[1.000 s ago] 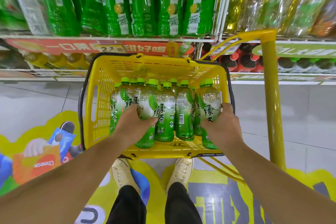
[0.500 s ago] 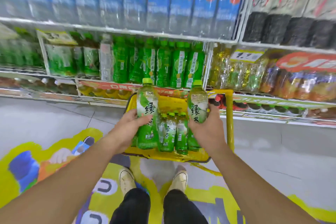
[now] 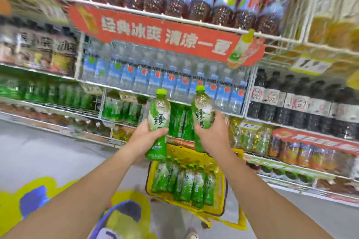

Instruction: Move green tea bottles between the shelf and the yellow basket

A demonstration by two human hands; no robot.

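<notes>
My left hand (image 3: 144, 137) grips a green tea bottle (image 3: 158, 114) with a light green cap, held upright in front of the shelf. In my right hand (image 3: 213, 134) is a second green tea bottle (image 3: 202, 110), also upright. Both bottles are raised well above the yellow basket (image 3: 221, 200), which stands on the floor below with several more green tea bottles (image 3: 184, 182) standing in it. Behind my hands, the shelf (image 3: 93, 111) carries green bottles on its lower rows. The picture is blurred by motion.
Water bottles with blue labels (image 3: 155, 77) fill the row above the green ones. Dark bottles (image 3: 291, 110) stand at right, a red banner (image 3: 155, 33) hangs higher up. A yellow cart frame (image 3: 241, 217) stands by the basket. The floor has a coloured sticker (image 3: 38, 196).
Both hands took hold of one bottle each in the basket and lifted them up toward the shelf. The view has tilted upward, showing higher shelf rows.
</notes>
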